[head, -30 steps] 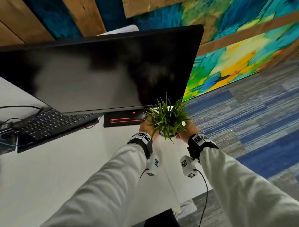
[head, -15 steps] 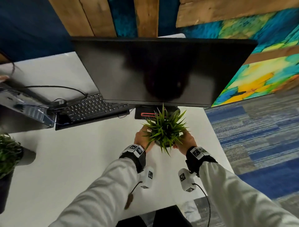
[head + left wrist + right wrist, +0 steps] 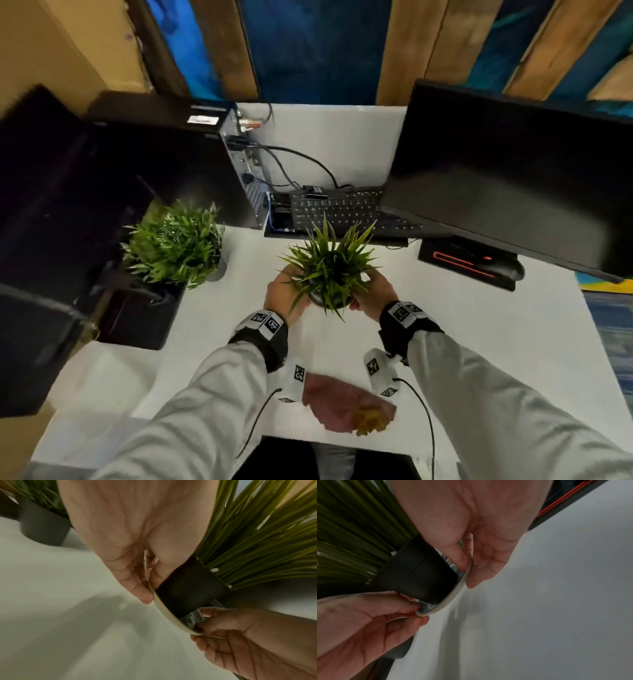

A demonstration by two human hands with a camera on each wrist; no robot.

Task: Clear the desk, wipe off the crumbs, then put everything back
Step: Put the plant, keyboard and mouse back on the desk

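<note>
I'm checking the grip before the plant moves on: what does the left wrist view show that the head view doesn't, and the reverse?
Only the left wrist view shows the saucer under the black pot, its rim pinched on both sides. Only the head view shows the second plant, keyboard, monitor and a pink cloth. Both show the left hand, right hand, grassy plant and white desk.

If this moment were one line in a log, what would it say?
step: carrying spiky plant on saucer | left hand: pinches saucer rim | right hand: pinches opposite rim | desk: saucer above it
</note>
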